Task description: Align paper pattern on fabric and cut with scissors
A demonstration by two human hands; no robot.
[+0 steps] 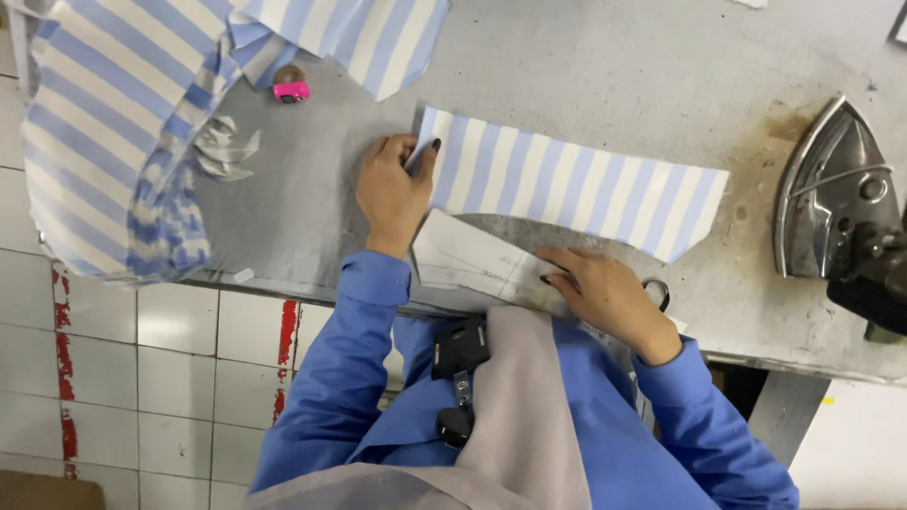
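A heap of blue-and-white striped fabric [113, 142] runs off the top and left edges, a small pink object [291, 91] beside it is too small to identify, and the steam iron [841, 203] at the far right is cut off by the frame. On the grey worktable [614, 66], the left hand [392, 194] pinches the left end of the striped fabric strip [567, 184], thumb and fingers closed on its corner. The right hand [609, 295] lies flat, fingers together, on a pale paper pattern piece [472, 260] just below the strip, half hiding a dark loop [658, 288].
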